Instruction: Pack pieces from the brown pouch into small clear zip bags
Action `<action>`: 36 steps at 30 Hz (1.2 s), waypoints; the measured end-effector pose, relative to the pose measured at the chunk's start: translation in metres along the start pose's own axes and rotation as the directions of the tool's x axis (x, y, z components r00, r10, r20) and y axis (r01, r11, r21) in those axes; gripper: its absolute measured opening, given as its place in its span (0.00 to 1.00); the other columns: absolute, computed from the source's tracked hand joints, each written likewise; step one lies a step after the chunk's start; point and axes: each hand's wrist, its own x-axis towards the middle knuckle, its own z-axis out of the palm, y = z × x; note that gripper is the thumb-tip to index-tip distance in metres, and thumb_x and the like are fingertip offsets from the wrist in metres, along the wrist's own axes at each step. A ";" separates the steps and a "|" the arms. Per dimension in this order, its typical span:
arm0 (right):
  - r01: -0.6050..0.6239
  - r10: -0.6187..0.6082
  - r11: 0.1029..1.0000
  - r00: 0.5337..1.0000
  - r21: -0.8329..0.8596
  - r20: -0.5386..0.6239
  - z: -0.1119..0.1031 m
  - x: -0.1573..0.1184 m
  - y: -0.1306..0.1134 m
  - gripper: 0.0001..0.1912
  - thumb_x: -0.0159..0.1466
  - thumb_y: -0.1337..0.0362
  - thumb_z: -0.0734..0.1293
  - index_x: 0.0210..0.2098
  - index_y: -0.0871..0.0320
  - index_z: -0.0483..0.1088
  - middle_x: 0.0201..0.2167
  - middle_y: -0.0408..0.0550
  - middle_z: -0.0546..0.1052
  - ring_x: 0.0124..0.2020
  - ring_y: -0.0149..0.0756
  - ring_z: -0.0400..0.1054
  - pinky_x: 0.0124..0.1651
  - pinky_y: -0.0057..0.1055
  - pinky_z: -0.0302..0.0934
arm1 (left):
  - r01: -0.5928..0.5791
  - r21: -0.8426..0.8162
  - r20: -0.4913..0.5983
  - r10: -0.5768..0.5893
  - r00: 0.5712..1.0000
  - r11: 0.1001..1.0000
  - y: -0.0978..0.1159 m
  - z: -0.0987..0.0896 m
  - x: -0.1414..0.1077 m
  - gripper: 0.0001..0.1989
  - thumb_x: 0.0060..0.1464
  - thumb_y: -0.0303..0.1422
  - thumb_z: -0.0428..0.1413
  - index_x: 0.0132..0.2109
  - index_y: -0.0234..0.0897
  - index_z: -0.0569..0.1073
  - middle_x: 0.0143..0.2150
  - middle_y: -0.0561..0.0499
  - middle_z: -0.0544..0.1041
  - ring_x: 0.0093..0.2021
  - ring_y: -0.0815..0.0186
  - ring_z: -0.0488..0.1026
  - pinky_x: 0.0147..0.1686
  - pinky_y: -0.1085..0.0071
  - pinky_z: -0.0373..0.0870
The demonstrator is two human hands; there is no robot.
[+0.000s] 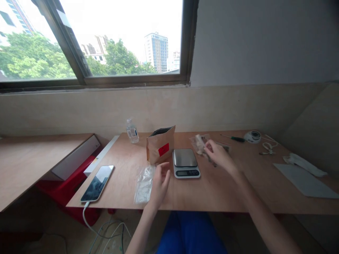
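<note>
My left hand (160,181) hovers with fingers apart and holds nothing. It is beside several flat clear plastic bags (144,185) and left of a small digital scale (185,162) with a bare steel plate. My right hand (218,154) pinches a small clear plastic bag (199,144) with something pale in it, slightly blurred. Below that hand lie other clear bags with dark contents, partly hidden by the fingers. Behind the scale, to its left, a brown paper pouch (156,146) with a red label stands upright, its top open.
A water bottle (132,131) stands at the back left, and a phone (97,183) on a charging cable lies at the left edge. On the right are a screwdriver (237,139), a white dome camera (252,137) with its cable, and a white sheet (304,180).
</note>
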 end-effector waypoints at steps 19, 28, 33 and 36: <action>-0.167 -0.285 0.540 0.886 0.825 0.365 0.071 -0.040 -0.115 0.14 0.61 0.54 0.61 0.39 0.57 0.68 0.30 0.42 0.70 0.29 0.28 0.65 0.32 0.26 0.61 | 0.127 -0.348 -0.123 -0.179 0.976 0.929 0.017 0.013 0.006 0.16 0.58 0.45 0.44 0.32 0.37 0.63 0.29 0.54 0.63 0.32 0.69 0.63 0.34 0.74 0.62; -0.102 -0.311 0.536 0.899 0.838 0.308 0.078 -0.041 -0.115 0.13 0.62 0.59 0.60 0.44 0.51 0.51 0.26 0.36 0.66 0.24 0.27 0.65 0.26 0.25 0.61 | 0.176 -0.390 -0.044 -0.209 0.977 0.904 0.010 0.011 0.010 0.17 0.54 0.46 0.49 0.28 0.37 0.61 0.24 0.57 0.60 0.25 0.72 0.60 0.27 0.76 0.59; -0.020 -0.401 0.581 0.862 0.814 0.308 0.070 -0.044 -0.117 0.14 0.62 0.62 0.59 0.45 0.52 0.50 0.26 0.37 0.67 0.25 0.29 0.66 0.28 0.27 0.62 | 0.293 -0.412 0.081 -0.286 0.955 0.863 0.002 0.005 0.015 0.18 0.52 0.48 0.49 0.28 0.37 0.61 0.20 0.59 0.58 0.19 0.73 0.56 0.19 0.76 0.54; 0.065 -0.376 0.666 0.889 0.743 0.259 0.069 -0.041 -0.112 0.14 0.61 0.65 0.59 0.45 0.52 0.51 0.25 0.36 0.66 0.24 0.28 0.64 0.28 0.26 0.60 | 0.200 -0.348 0.094 -0.178 0.979 0.916 0.001 0.002 0.014 0.17 0.54 0.45 0.47 0.27 0.37 0.59 0.20 0.59 0.58 0.19 0.74 0.55 0.19 0.77 0.53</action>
